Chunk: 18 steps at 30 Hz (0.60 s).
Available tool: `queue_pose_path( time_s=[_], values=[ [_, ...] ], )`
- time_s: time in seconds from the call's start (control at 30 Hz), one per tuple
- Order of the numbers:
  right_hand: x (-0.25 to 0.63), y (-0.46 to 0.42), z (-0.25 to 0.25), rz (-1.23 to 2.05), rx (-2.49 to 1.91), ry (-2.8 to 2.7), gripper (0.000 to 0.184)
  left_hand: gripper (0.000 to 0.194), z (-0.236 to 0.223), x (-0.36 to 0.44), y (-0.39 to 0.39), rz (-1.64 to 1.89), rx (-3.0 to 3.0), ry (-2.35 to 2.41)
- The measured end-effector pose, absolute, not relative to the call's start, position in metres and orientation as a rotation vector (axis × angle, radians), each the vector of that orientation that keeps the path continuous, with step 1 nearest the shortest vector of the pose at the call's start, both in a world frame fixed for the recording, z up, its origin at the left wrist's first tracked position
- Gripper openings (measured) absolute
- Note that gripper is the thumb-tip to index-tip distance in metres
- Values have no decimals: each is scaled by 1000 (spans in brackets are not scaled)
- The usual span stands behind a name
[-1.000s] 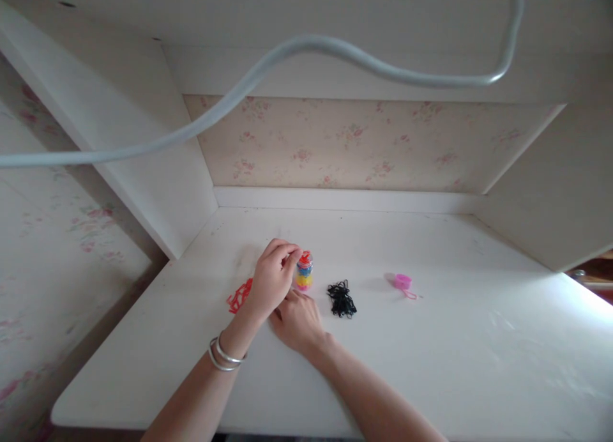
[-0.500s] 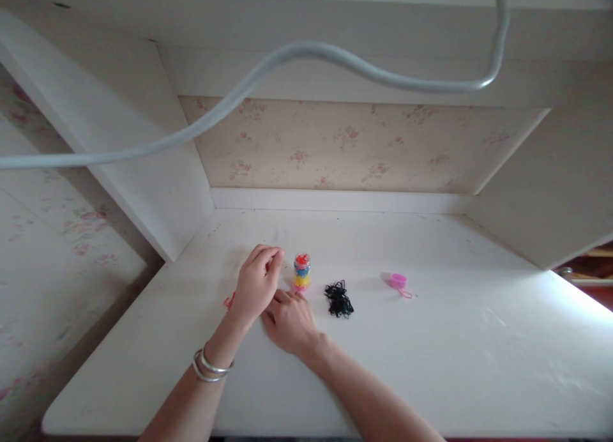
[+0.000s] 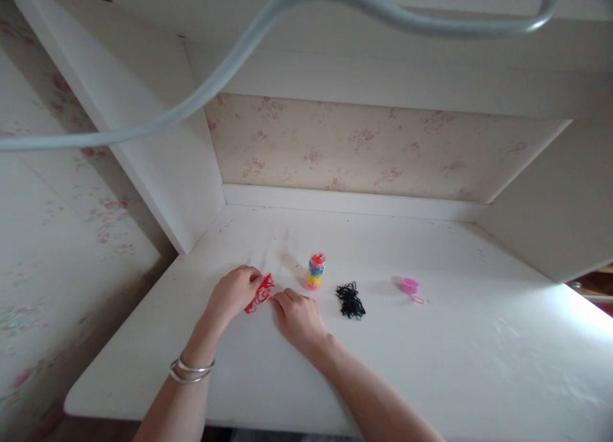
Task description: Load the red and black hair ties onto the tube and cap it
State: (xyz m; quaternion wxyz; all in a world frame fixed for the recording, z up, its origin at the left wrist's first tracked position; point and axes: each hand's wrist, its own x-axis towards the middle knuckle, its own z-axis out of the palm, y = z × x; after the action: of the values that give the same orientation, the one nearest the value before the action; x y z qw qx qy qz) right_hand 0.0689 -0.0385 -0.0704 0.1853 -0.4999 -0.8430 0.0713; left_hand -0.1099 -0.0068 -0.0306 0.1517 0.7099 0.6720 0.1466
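Observation:
A small pile of red rubber bands (image 3: 260, 295) lies on the white desk between my hands. My left hand (image 3: 234, 290), with two silver bangles on the wrist, has come down at the pile's left side, its fingers curled together against the bands. My right hand (image 3: 301, 314) rests on the desk at the pile's right edge, thumb and fingers pinched at a red band there. Just beyond my right hand stands a small clear jar (image 3: 316, 271) with layers of pink, yellow, blue and red; its top looks uncovered. To its right is a heap of black rubber bands (image 3: 350, 301).
A pink round cap (image 3: 410, 285) with a loop lies farther right on the desk (image 3: 460, 359). A pale cable (image 3: 211, 87) hangs across the upper view. Shelf panels (image 3: 158, 167) and a flowered wall (image 3: 345, 142) enclose the back and left.
My left hand has moved from beside the jar down and left to the red rubber bands, which show more fully. My right hand stays low near them. The view has shifted slightly.

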Motion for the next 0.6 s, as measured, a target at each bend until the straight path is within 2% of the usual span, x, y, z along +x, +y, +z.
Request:
queue_pose_path(
  time_s=[0.3,0.6],
  values=[
    [93,-48,-73,101,-1386,-2268,29,25,-39,-99,-13,323,2106,2030],
    [98,-46,-74,90,-1425,-2306,26,25,-45,-94,-13,234,2185,2093]
  ],
)
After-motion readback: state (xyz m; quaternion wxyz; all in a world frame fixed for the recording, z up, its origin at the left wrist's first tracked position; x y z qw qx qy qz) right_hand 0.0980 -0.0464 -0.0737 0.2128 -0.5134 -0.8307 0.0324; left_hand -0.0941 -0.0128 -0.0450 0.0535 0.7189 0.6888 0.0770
